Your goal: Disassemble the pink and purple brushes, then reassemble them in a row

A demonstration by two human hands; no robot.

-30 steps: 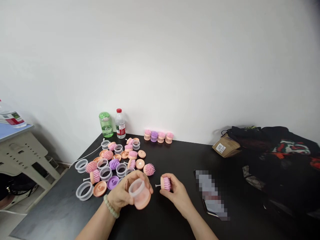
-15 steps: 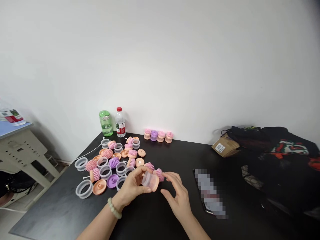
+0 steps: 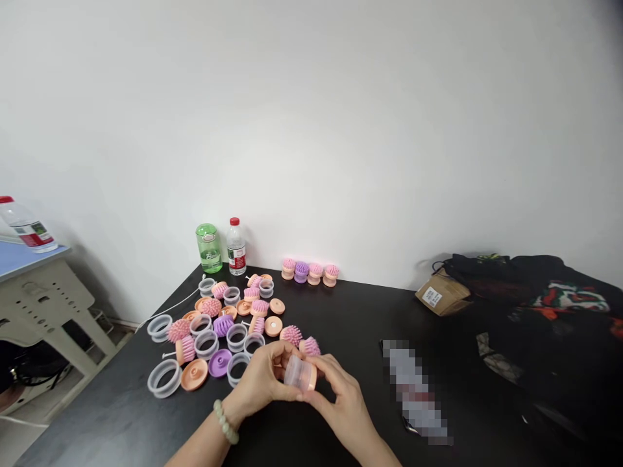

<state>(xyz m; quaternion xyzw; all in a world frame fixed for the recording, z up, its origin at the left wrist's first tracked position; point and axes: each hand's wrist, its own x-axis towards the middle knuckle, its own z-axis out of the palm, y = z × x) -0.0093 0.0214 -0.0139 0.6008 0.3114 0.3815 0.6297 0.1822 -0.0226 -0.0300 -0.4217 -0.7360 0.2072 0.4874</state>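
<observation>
Both hands are closed around one small piece in front of the person. This piece is a clear plastic ring with a peach disc at its right end. The left hand, with a bracelet of pale green beads on the wrist, holds the clear side with curled fingers. The right hand grips near the peach end, and its fingers cover part of the disc.

Just beyond the grip, a pink bristle brush head lies almost touching the right hand, and another pink brush head is beside it. To the left of the grip, on the black table, many loose parts lie in a scattered group: clear rings, a purple disc, a peach disc and more brush heads.

Farther away, four assembled brushes stand in a row by the wall, near a green bottle and a water bottle. To the right are a pixelated flat object, a cardboard parcel and dark cloth.
</observation>
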